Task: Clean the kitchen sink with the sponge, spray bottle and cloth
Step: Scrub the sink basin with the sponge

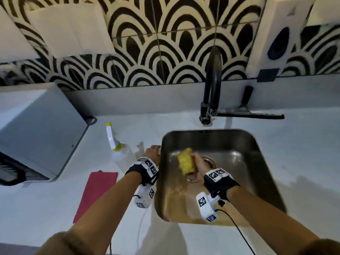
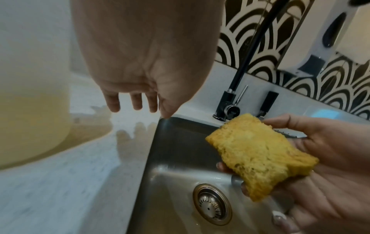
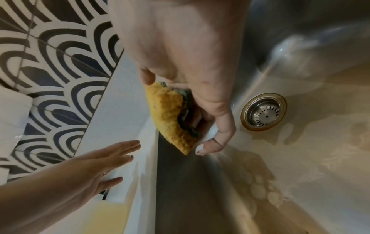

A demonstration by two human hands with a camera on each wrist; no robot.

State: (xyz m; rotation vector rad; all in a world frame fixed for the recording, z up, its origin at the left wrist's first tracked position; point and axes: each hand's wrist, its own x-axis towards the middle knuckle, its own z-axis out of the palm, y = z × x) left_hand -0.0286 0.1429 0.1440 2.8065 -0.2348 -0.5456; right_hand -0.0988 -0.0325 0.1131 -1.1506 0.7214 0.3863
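Note:
My right hand [image 1: 197, 162] grips a worn yellow sponge [image 1: 186, 161] over the steel sink [image 1: 257, 162], just left of the drain [image 1: 208, 161]. In the right wrist view the thumb and fingers curl round the sponge [image 3: 170, 117], whose dark green scrub side faces the palm. The left wrist view shows the sponge [image 2: 260, 155] held above the drain [image 2: 212, 204]. My left hand [image 1: 151, 150] hovers open, fingers straight, over the counter at the sink's left rim. The spray bottle [image 1: 117, 144] lies on the counter left of that hand. A red cloth [image 1: 97, 194] lies flat near the front.
A black tap [image 1: 211, 85] stands behind the sink with a black squeegee [image 1: 246, 111] beside it. A grey appliance [image 1: 36, 129] fills the counter's left side. A white soap dispenser [image 1: 279, 37] hangs on the patterned tile wall.

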